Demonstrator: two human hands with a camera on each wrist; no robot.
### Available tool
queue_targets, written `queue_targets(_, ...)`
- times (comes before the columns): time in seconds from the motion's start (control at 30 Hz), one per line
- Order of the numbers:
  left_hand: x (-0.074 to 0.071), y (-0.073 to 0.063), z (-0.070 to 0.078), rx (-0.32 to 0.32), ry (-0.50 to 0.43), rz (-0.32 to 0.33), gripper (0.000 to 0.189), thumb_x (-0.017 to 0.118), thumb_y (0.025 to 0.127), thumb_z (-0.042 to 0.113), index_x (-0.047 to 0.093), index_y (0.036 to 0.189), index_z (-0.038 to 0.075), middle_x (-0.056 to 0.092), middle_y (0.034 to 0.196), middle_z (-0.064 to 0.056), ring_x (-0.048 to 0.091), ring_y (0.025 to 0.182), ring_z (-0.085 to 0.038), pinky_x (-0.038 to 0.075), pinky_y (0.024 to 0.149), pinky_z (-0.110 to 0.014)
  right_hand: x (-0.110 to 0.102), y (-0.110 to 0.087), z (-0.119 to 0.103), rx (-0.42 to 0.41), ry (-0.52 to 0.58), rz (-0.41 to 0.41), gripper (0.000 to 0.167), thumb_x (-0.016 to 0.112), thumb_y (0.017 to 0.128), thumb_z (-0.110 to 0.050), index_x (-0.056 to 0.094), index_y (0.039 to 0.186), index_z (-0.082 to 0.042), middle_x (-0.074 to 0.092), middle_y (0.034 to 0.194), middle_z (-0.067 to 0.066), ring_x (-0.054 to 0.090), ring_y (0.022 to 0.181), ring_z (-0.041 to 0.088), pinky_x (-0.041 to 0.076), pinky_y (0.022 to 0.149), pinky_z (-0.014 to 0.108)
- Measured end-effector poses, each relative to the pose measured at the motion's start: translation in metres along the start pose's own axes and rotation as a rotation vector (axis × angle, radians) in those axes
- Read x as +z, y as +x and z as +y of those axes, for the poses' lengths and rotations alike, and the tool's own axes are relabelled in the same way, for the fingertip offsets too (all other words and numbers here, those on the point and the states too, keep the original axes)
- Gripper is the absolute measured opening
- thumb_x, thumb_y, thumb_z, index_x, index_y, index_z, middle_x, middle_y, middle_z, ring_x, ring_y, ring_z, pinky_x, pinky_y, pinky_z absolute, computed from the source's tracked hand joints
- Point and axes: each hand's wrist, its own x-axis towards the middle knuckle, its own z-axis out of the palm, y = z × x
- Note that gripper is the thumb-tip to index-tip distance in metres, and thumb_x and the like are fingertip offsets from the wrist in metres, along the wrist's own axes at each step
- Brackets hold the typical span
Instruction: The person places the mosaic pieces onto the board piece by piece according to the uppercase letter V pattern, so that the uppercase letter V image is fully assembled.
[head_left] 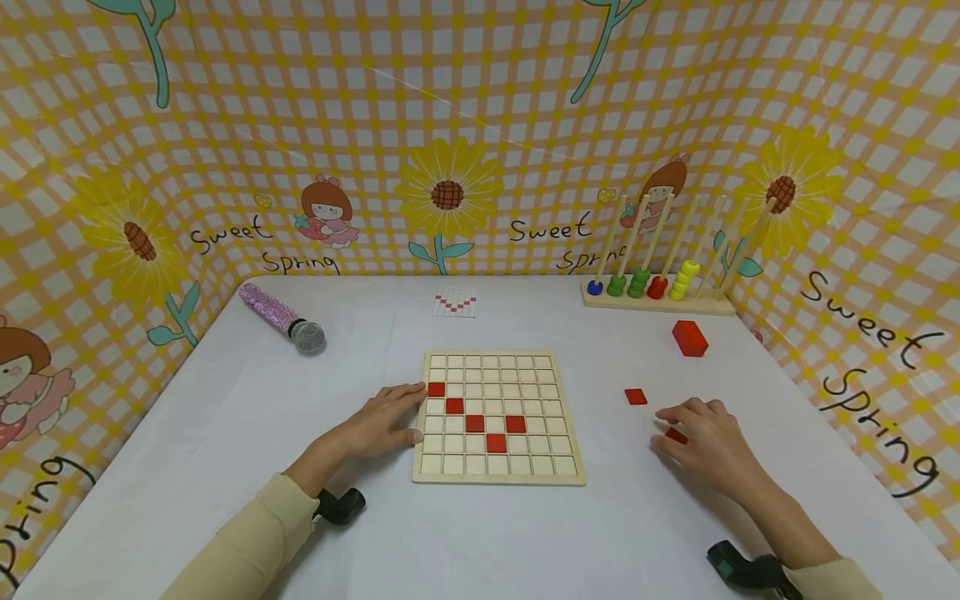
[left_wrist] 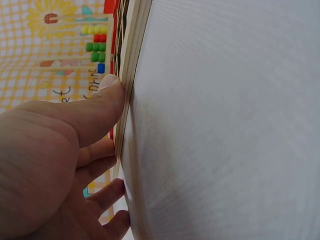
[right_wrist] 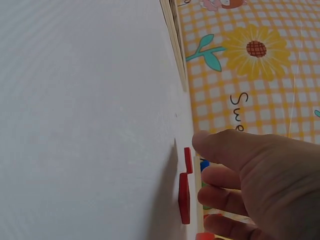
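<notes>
A wooden grid board [head_left: 457,467] lies in the middle of the table, with several red square tiles [head_left: 497,442] in its cells. My left hand [head_left: 378,423] rests at the board's left side, thumb and fingertips touching the edge; the left wrist view shows the thumb [left_wrist: 102,107] against the rim. To the right of the board, my right hand [head_left: 708,446] hovers over a loose red tile [head_left: 677,435], partly hidden beneath it. In the right wrist view this tile [right_wrist: 184,198] lies on the table, apart from the fingers. Another loose red tile [head_left: 636,397] lies just beyond.
Behind the board lies a small card [head_left: 455,302] printed with a red V pattern. A glittery pink microphone [head_left: 281,317] lies at the back left. At the back right stand a peg rack with coloured beads [head_left: 660,302] and, nearer, a red block [head_left: 690,338]. Patterned cloth walls surround the table.
</notes>
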Motion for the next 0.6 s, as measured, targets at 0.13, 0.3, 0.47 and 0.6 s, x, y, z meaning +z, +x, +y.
queue_targets(0.13, -0.001, -0.002, 0.001, 0.018, -0.017, 0.010, 0.067, 0.063, 0.090, 0.026, 0.034, 0.145, 0.000, 0.030, 0.153, -0.017, 0.027, 0.139, -0.039, 0.025, 0.110, -0.058, -0.001, -0.003, 0.003, 0.015, -0.001, -0.005, 0.038, 0.079, 0.073, -0.023, 0.070, 0.104, -0.002, 0.065, 0.096, 0.016, 0.048, 0.091, 0.032, 0.037, 0.071, 0.041)
queue_targets(0.3, -0.001, -0.004, -0.001, 0.075, -0.027, 0.036, 0.067, 0.062, 0.091, 0.031, 0.035, 0.144, -0.001, 0.031, 0.152, -0.017, 0.029, 0.137, -0.040, 0.026, 0.109, -0.057, -0.002, -0.007, 0.006, 0.025, 0.007, -0.004, 0.036, 0.079, 0.073, -0.023, 0.071, 0.101, -0.003, 0.065, 0.094, 0.014, 0.048, 0.090, 0.031, 0.036, 0.070, 0.040)
queue_targets(0.47, -0.002, -0.004, 0.003, 0.039, -0.037, 0.019, 0.067, 0.064, 0.090, 0.025, 0.035, 0.144, -0.002, 0.031, 0.152, -0.018, 0.028, 0.138, -0.041, 0.024, 0.109, -0.059, -0.002, -0.010, 0.009, 0.034, 0.000, -0.009, 0.034, 0.079, 0.073, -0.023, 0.071, 0.100, -0.004, 0.064, 0.093, 0.013, 0.048, 0.090, 0.031, 0.036, 0.070, 0.041)
queue_targets(0.6, -0.001, -0.002, 0.002, 0.007, -0.004, 0.008, 0.066, 0.063, 0.090, 0.023, 0.033, 0.145, 0.000, 0.030, 0.153, -0.016, 0.027, 0.139, -0.038, 0.025, 0.111, -0.057, -0.001, -0.012, 0.012, 0.045, -0.003, -0.022, 0.033, 0.078, 0.073, -0.023, 0.071, 0.099, -0.004, 0.064, 0.093, 0.013, 0.048, 0.090, 0.032, 0.037, 0.071, 0.042)
